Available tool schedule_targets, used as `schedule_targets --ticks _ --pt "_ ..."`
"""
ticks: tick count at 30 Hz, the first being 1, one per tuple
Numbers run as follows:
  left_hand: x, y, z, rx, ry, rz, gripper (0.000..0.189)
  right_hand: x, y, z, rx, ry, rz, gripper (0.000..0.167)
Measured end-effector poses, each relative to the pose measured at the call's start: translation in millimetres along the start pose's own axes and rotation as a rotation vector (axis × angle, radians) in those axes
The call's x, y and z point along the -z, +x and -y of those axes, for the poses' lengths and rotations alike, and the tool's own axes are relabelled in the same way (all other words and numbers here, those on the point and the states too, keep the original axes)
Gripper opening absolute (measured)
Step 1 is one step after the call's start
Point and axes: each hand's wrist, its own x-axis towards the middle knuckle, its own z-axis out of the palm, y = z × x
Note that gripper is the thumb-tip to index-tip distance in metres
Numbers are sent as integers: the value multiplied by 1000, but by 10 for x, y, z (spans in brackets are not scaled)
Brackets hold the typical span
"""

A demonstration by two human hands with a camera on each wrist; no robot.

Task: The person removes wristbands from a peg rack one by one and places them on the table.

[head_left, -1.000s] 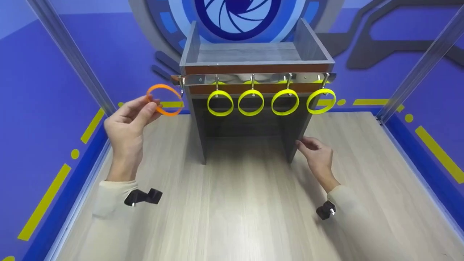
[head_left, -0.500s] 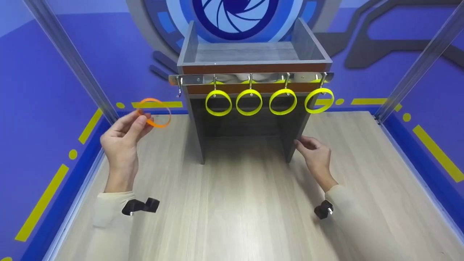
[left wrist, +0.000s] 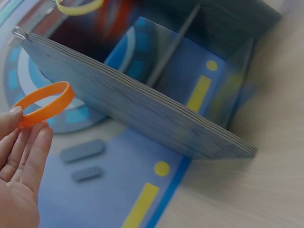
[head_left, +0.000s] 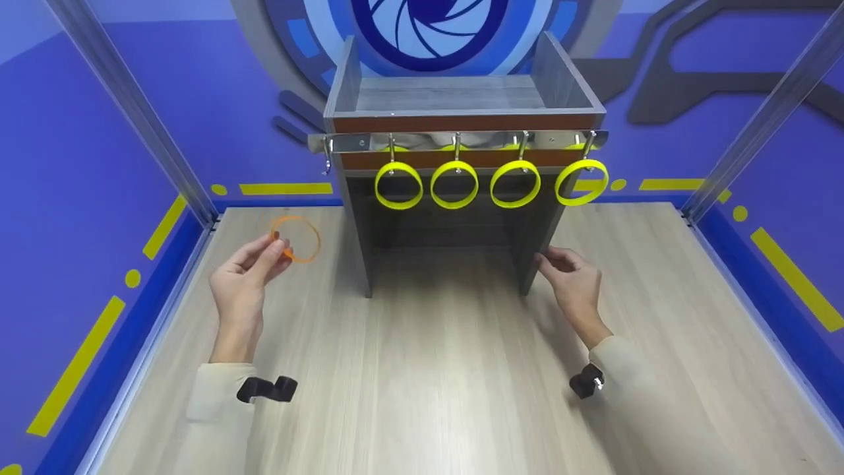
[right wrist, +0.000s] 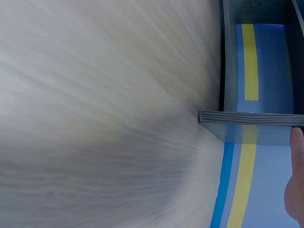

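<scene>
My left hand (head_left: 244,280) pinches an orange wristband (head_left: 318,241) between thumb and fingers, left of a grey wooden shelf (head_left: 361,244). In the left wrist view the orange wristband (left wrist: 54,108) stands out from the fingertips, apart from the shelf. My right hand (head_left: 577,284) holds the front edge of the shelf's right side panel low down; the right wrist view shows one finger (right wrist: 297,147) against that panel (right wrist: 256,118). Along the shelf's front runs a metal hook rail (head_left: 560,140). Yellow wristbands (head_left: 399,206) hang from several hooks, while the leftmost hook (head_left: 327,161) is bare.
The shelf has an open tray top (head_left: 448,95) and stands on a pale wooden tabletop (head_left: 435,396). Blue patterned walls (head_left: 79,165) with metal corner posts (head_left: 142,112) enclose the sides and back.
My left hand has come down and away from the leftmost hook with the orange wristband, first leftward, then slightly back to the right. The right hand stays on the shelf panel.
</scene>
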Motion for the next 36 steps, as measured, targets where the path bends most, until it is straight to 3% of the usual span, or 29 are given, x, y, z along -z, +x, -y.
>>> schedule_targets --ticks 6,15,24,31,36 --pt "63 -19 220 113 67 1 36 -32 85 -275 -30 -9 -13 21" --pt "137 -44 568 277 154 29 35 -14 0 5 -5 12 -4 17" --pt "138 -105 862 299 257 68 29 -5 -9 19 -7 5 -5 18" --pt "71 -149 1022 351 303 58 23 -46 84 -286 6 -16 -40 17" --pt "63 -189 1087 368 309 47 20 -39 98 -361 22 -10 -30 19"
